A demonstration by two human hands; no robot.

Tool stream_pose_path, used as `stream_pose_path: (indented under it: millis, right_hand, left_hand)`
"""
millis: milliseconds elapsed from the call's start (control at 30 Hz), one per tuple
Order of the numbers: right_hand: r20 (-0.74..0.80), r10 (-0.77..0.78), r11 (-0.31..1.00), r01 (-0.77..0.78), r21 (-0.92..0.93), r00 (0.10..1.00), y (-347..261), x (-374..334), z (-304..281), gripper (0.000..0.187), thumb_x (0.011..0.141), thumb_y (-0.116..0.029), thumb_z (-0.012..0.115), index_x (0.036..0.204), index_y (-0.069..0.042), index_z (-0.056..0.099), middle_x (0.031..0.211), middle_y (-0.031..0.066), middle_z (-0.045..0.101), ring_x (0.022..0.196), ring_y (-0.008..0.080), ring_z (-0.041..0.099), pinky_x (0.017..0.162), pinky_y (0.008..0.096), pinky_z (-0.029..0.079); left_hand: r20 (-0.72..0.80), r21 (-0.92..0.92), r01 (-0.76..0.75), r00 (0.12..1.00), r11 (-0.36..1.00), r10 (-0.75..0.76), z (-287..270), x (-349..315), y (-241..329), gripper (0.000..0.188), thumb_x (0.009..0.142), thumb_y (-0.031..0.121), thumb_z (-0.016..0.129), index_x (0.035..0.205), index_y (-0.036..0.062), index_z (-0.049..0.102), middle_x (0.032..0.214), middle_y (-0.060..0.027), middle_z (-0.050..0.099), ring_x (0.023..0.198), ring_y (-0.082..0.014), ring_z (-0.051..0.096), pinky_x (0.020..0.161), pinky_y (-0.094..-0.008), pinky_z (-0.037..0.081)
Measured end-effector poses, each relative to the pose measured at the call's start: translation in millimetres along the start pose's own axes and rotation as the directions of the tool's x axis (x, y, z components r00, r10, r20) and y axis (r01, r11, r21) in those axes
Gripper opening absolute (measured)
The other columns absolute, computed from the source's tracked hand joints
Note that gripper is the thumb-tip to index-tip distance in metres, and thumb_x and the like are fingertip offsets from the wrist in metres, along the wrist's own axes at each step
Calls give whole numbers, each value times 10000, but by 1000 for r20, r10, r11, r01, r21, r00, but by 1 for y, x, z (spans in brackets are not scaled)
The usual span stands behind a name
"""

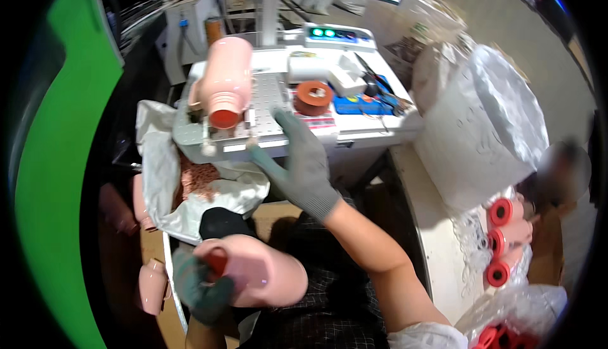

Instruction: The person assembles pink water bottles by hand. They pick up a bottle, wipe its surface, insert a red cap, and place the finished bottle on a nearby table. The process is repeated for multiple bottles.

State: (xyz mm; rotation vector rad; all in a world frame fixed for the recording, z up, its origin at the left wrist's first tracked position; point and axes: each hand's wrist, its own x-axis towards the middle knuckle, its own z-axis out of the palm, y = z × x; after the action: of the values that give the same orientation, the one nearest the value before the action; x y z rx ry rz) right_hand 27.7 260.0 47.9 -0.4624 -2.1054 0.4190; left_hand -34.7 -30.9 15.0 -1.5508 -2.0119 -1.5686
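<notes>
A grey-green work glove covers my left hand (201, 287), which is closed on a pink jug (269, 273) at the opening end. This jug lies tilted over my lap, its red inner opening partly behind my fingers. My right hand (301, 162), gloved too, is held at the front edge of the perforated metal plate (269, 99), thumb and fingers apart and nothing in it. A second pink jug (233, 70) lies on supports on that plate, its threaded mouth facing me. I cannot tell whether my right fingertips touch the small post beside them.
A brown tape roll (313, 97), tools and a blue mat (361, 105) sit right of the plate. Below hangs a white sack (158, 190) with pinkish scraps. Right stand a big white bag (462, 133) and red-ended pink parts (510, 238); a blurred person (563, 168) is beyond.
</notes>
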Motion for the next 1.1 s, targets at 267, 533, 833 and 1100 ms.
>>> stream_pose_path:
  millis: [267, 533, 833, 1100]
  right_hand:
    - [527, 600, -3, -658, 753, 601, 52, -157, -145, 653, 914, -186, 802, 1463, 41, 534, 1315, 121, 673, 1190, 194, 647, 1067, 353, 511]
    - [649, 543, 117, -813, 570, 533, 52, -221, -182, 533, 899, -160, 848, 1356, 29, 650, 1174, 68, 743, 1054, 133, 690, 942, 305, 572]
    - [550, 394, 648, -647, 402, 736, 42, -238, -179, 500, 912, -261, 837, 1309, 0, 683, 1243, 152, 715, 1095, 266, 703, 985, 386, 550]
    - [578, 523, 638, -737, 223, 627, 31, -222, -161, 456, 929, -276, 776, 1295, -16, 694, 1002, 189, 723, 899, 325, 668, 846, 419, 540]
  left_hand:
    - [245, -56, -428, 870, 902, 428, 39, -14, -4, 358, 820, 438, 766, 1018, 159, 664, 1023, -37, 634, 777, -265, 593, 857, -539, 463]
    - [269, -65, 28, 963, 997, -9, 72, -6, 10, 464, 932, 98, 625, 1378, -11, 562, 1413, -191, 567, 1309, -361, 564, 1131, -465, 434]
    - [660, -364, -3, 705, 932, 260, 175, 30, 34, 885, 821, 355, 849, 1519, -23, 458, 1551, -268, 473, 1417, -505, 452, 1190, -584, 370]
    - [503, 135, -68, 864, 989, -9, 206, 24, 44, 238, 868, 245, 794, 974, 66, 678, 1035, -121, 640, 1006, -381, 629, 883, -494, 522]
